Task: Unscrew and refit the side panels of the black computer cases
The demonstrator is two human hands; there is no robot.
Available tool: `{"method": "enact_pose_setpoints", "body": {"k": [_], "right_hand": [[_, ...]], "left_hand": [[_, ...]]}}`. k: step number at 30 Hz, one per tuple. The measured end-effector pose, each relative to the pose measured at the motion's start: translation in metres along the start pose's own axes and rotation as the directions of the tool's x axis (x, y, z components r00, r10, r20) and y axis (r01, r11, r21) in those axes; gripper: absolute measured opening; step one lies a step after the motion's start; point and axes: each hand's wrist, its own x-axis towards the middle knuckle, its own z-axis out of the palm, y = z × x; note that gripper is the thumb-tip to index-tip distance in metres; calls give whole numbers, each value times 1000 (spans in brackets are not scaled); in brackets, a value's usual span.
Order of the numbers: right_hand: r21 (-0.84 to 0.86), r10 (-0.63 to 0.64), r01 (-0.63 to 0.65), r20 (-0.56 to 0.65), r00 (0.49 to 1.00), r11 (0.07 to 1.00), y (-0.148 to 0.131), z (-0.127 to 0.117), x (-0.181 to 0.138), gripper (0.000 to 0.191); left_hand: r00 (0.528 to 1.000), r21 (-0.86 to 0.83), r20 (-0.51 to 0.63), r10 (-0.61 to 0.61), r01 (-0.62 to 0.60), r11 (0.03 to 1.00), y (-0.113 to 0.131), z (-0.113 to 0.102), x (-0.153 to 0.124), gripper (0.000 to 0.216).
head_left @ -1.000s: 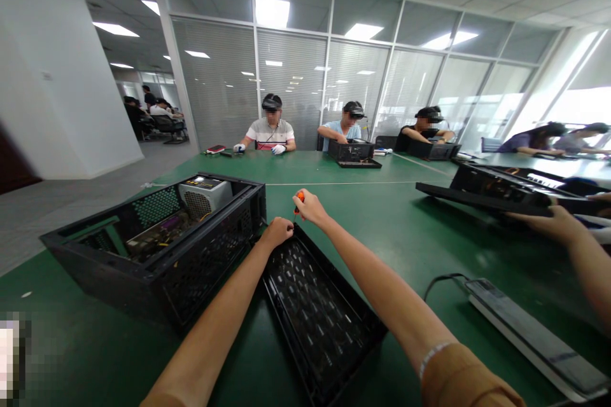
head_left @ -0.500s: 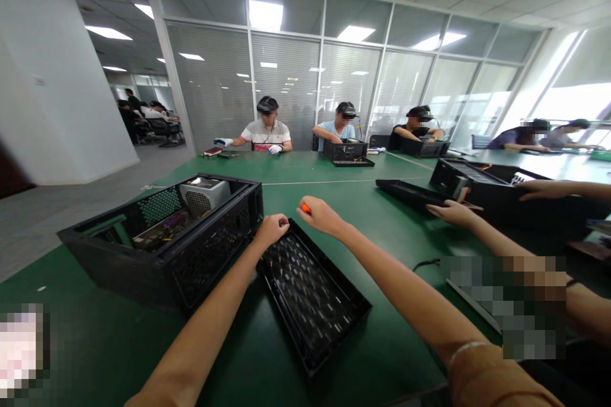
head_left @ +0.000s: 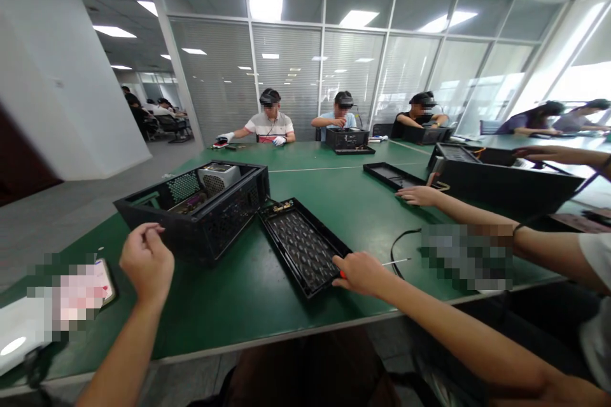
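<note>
A black open computer case (head_left: 214, 219) stands on the green table (head_left: 344, 194), with its removed side panel (head_left: 305, 248) lying flat just to its right. My left hand (head_left: 146, 261) hovers in front of the case's near left corner, thumb and fingers pinched together; what they hold is too small to see. My right hand (head_left: 363, 272) rests at the panel's near right corner, closed on a screwdriver (head_left: 394, 261) with an orange handle. Its thin shaft points right across the table.
A phone-like object (head_left: 102, 280) lies near the left table edge. A black cable (head_left: 398, 241) curls right of my right hand. A neighbour's arm (head_left: 458, 206) reaches to another case (head_left: 506, 181) and panel (head_left: 391, 175). Several people sit along the far side.
Both hands have drawn back from the panel's far end toward the near table edge. The left hand went left in front of the case; the right came down beside the panel with the screwdriver.
</note>
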Motion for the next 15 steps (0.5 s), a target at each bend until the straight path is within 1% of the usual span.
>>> {"method": "enact_pose_setpoints", "body": {"k": [1,3,6,8,10,12,13,15], "right_hand": [[2,10,-10,-17,1000,1000,-4,2,2,41],[15,23,-22,-52,998,1000,-10,6,7,36],[40,29,-25,-114,993,999,-17,13,19,33],[51,34,-26,-152,988,998,-18,18,31,34],[57,42,-33,-173,984,998,-17,20,50,36],[61,54,-43,-187,981,997,-14,20,76,36],[64,64,-52,-195,979,997,-11,20,91,35],[73,103,-89,-209,973,993,-5,20,120,32]], "left_hand": [[998,-7,-6,-55,55,998,-9,8,-2,26],[996,-20,13,-88,88,996,-19,29,-6,24],[998,-34,-9,-62,62,997,-22,60,-8,22],[999,-55,-20,-49,48,997,-24,80,-3,22],[1000,-71,3,-24,24,997,-27,103,6,21],[999,-87,39,-2,6,996,-30,129,18,19],[998,-98,55,-4,9,995,-30,144,24,19],[994,-141,100,-38,52,989,-28,175,36,19]]}}
